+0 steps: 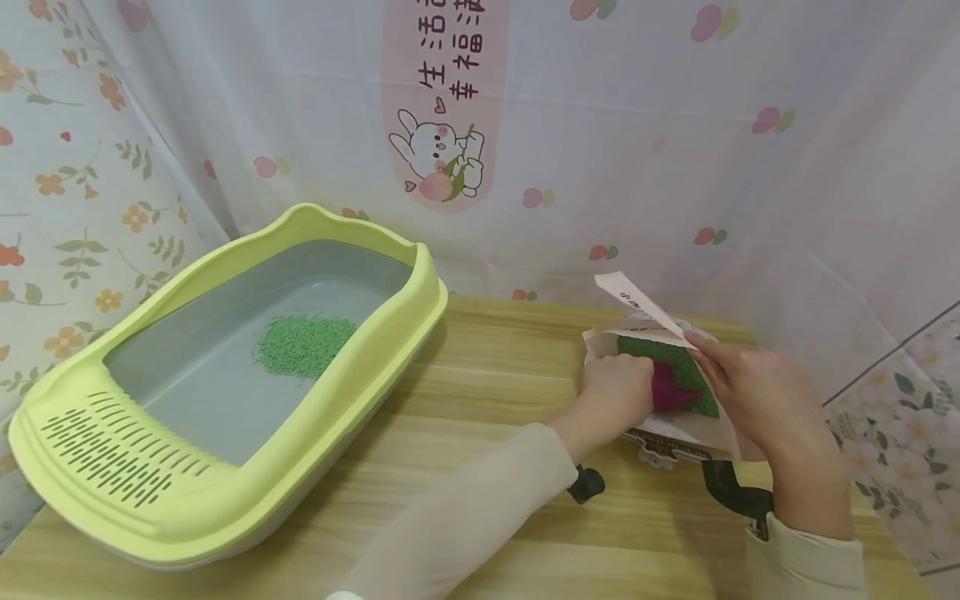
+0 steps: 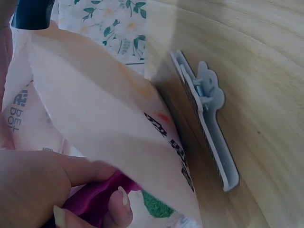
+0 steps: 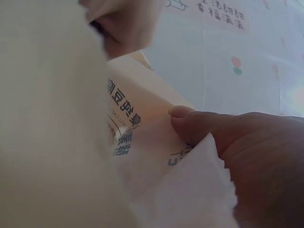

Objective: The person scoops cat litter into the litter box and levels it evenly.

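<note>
On the right of the wooden table (image 1: 487, 400), a pink paper bag (image 1: 693, 427) is held by the right hand (image 1: 772, 400). The bag's top edge is pinched by this hand in a small, tight grip. A purple scoop (image 1: 667, 392) is gripped by the left hand (image 1: 618, 387), with finger and thumb closed around it. The scoop is held in the mouth of the bag, right by the green bits (image 1: 660, 354).

Only from the head can the whole big box (image 1: 378, 358) be seen, on the left of the table. It has a yellow-green rim and a gray inside, and a green pile (image 1: 303, 346) is spread on its floor. Behind it all, on the far side, a white curtain (image 1: 600, 167) with a bunny (image 1: 442, 158) is shown.

From the left wrist, a gray clip (image 2: 213, 137) is shown in full, lying on the table beside the bag. From the head, only part of it can be seen, at the bag's near side. Most of the green bits are hidden there by the bag's wall.

From the right wrist, the right thumb (image 3: 183, 114) is seen pressed on paper with dark letters. The other fingers are hidden in that view, so how they lie there cannot be told.
</note>
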Demonstrator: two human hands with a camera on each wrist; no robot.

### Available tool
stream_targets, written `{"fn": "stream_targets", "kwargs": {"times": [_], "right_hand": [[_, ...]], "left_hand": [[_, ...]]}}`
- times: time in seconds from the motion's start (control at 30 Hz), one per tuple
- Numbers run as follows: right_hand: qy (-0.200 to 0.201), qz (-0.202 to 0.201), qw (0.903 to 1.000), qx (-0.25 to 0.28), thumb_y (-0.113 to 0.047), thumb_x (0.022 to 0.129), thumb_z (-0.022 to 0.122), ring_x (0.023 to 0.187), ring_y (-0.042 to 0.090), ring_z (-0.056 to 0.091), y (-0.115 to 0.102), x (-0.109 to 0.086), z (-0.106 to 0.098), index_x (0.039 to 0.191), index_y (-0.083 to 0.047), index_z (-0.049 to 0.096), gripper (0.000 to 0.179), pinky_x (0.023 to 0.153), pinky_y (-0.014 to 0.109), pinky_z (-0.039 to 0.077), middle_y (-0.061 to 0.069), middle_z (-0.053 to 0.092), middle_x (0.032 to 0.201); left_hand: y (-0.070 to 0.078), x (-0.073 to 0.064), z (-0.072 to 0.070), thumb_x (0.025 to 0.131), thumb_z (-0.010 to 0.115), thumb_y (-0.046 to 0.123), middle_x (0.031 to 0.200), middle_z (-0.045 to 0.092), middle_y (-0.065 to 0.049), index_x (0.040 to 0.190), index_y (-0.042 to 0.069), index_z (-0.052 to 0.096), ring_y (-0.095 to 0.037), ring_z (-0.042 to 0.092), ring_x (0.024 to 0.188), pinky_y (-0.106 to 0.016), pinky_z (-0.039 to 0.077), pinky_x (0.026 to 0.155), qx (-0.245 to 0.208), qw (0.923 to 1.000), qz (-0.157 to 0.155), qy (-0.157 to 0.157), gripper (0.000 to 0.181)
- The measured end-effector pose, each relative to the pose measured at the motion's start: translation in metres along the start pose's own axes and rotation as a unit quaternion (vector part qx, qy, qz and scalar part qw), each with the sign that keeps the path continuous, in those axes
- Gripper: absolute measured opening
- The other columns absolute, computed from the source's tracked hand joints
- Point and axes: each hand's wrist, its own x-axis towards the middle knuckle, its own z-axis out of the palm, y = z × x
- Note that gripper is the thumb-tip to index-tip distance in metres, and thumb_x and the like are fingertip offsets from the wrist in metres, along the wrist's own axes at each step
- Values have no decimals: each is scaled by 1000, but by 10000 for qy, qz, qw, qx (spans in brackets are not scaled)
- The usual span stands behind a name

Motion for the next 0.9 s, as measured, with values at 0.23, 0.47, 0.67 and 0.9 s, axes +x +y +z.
{"fn": "stream_targets", "kwargs": {"times": [0.23,0.47,0.67,0.9], "right_hand": [[69,25,10000,-56,-20,101,62,49,19,44,0,0,-2,134,-13,65,34,47,37,33,8,59,57],[116,58,9999,-35,-19,100,63,49,22,48,1,-1,-1,134,-13,65,34,48,43,39,9,61,58],[151,53,9999,12,-17,100,63,50,21,47,2,-2,-2,134,-12,65,34,50,44,40,12,63,61],[260,22,9996,49,-18,102,61,49,21,44,2,-3,-1,133,-12,65,33,49,44,39,8,58,56]], "left_hand": [[10,7,-2,97,64,40,92,73,15,103,36,70,-7,68,78,-30,52,58,-145,9994,-170,-248,9],[14,11,1,97,65,41,95,73,15,104,36,70,-6,68,81,-30,54,62,-91,9996,-105,-248,10],[18,15,6,98,63,41,97,75,14,102,34,72,-8,69,82,-30,54,63,-23,9997,-4,-254,12],[18,18,7,99,60,40,105,74,13,104,31,73,-7,70,92,-30,57,76,68,9981,-65,-612,17]]}}
